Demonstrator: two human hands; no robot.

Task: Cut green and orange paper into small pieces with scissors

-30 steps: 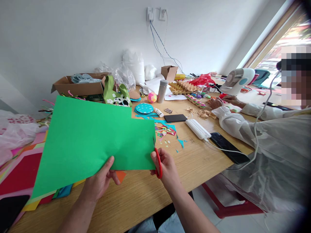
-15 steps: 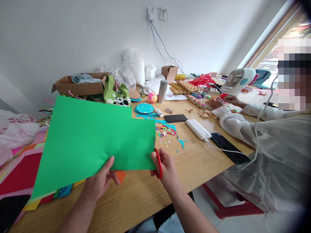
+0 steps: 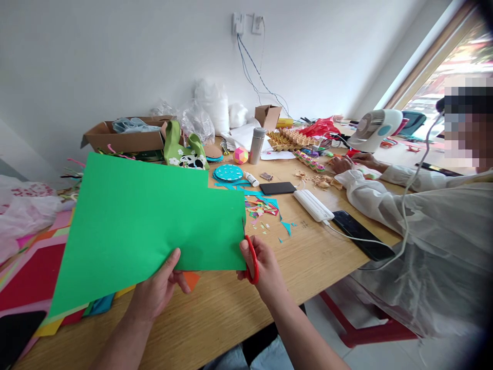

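Observation:
A large sheet of green paper [image 3: 146,221] with a step-shaped notch in its upper right edge is held up above the table. My left hand [image 3: 162,285] pinches its lower edge, thumb on the front face and fingers behind. In my right hand [image 3: 264,264] are red-handled scissors [image 3: 252,261], gripped through the loops. Their thin blades point away from me along the paper's right edge; whether the blades are apart I cannot tell. An orange paper piece [image 3: 191,280] shows just below the green sheet.
Coloured sheets [image 3: 31,275] lie at the left under the green one. Blue dotted discs [image 3: 228,173], paper scraps [image 3: 262,208], a grey bottle [image 3: 257,145], a white power bank [image 3: 314,205] and a black phone [image 3: 362,235] are on the table [image 3: 215,318]. A co-worker's sleeves [image 3: 362,190] reach in from the right.
The view has shifted very slightly. Both hands, the green paper and the scissors stay almost where they were. At the right the co-worker's head has shifted a little.

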